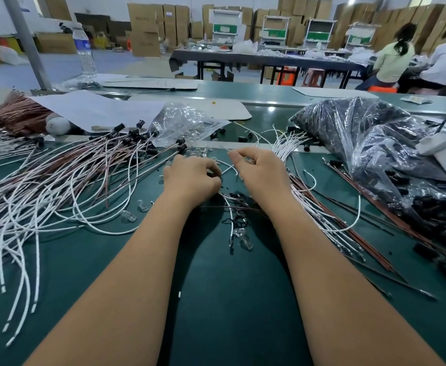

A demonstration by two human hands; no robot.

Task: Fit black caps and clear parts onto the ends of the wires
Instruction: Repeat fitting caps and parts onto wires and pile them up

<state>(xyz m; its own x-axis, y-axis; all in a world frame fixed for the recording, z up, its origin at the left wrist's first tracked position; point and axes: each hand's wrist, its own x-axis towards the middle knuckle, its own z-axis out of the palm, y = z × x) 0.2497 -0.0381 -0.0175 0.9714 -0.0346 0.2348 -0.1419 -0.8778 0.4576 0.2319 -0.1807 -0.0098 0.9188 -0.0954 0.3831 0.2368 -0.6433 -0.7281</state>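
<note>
Both hands are working close together at the centre of the frame, over the green table (230, 286). The left hand (190, 178) is lying knuckles up with its fingers curled down around a small black cap (211, 174) that is only partly showing at its fingertips. The right hand (261, 170) is curling its thumb and forefinger together in a pinch, and a white wire (227, 169) is arching between the two hands; whether the pinch is closing on that wire or on a clear part is too small to tell. Just below the hands a small tangle of wire ends, black caps and clear parts (239, 225) is lying on the table. To the left, a wide spread of white and reddish-brown wires (66, 186) is fanning across the table, many of them already carrying black caps at their far ends. Right of the hands a bundle of bare wires (311, 202) is lying straight. A clear plastic bag (185, 122) is sitting above the left hand, and a large bag of black caps (362, 133) is filling the upper right. A water bottle (86, 51) is standing in the upper left
</note>
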